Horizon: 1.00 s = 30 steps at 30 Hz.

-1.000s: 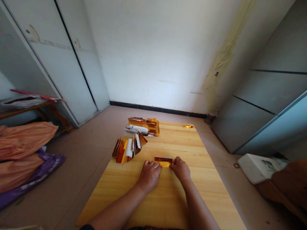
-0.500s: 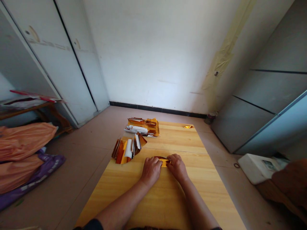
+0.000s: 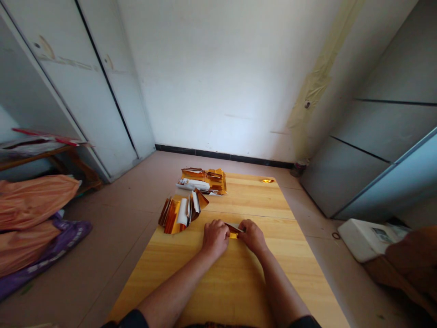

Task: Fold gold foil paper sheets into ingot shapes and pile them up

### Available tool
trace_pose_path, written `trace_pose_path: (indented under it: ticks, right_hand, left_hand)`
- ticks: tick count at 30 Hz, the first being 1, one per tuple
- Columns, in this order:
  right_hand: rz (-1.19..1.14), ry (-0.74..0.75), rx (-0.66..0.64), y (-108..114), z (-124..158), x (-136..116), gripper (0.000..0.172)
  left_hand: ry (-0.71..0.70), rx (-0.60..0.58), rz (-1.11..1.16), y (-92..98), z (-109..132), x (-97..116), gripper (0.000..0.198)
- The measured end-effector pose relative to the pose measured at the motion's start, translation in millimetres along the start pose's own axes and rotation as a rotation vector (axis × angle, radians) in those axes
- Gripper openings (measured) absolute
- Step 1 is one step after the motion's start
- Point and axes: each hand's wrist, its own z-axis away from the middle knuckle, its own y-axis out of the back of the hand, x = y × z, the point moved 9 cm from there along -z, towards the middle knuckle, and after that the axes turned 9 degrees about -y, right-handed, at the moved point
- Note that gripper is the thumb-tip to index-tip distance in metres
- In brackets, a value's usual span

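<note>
- Strip (image 3: 234,236) at desk (image 3: 225,282) level: left hand (image 3: 215,238) curled round one end, right hand (image 3: 251,235) pinching the other!
- Looks like folding; next calls for even pressure.

Gold strip (image 3: 233,235), level one second ago, now slants down rightward; right grip (image 3: 252,236) shifted inward.

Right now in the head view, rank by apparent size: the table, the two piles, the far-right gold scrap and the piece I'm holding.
1. Table
2. Far pile and near pile: too alike to rank
3. Held piece and scrap: unsure, fingers hide part
</note>
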Motion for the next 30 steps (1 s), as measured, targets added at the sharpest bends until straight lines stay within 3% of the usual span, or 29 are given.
trace_pose_path:
  ticks: [4, 11, 18, 27, 30]
  right_hand:
    - [-0.044, -0.022, 0.007, -2.1, -1.9, 5.0, 0.005]
    - [-0.127, -0.045, 0.008, -0.7, 0.3, 5.3, 0.009]
    - [-0.185, -0.053, -0.018, -0.3, 5.5, 4.3, 0.005]
    - [-0.121, 0.081, 0.049, -2.9, 7.6, 3.5, 0.016]
    - [-0.081, 0.135, 0.055, -1.1, 10.8, -3.4, 0.012]
  left_hand:
    - [-0.006, 0.017, -0.029, 3.5, 2.3, 1.8, 0.019]
    - [-0.065, -0.005, -0.087, 4.0, 0.0, 7.4, 0.015]
    - [-0.296, 0.108, -0.138, 1.6, 11.1, 20.4, 0.020]
    - [-0.372, 0.108, -0.079, 4.8, 38.0, 21.2, 0.027]
    - [-0.380, 0.139, -0.063, 4.4, 40.7, 20.2, 0.031]
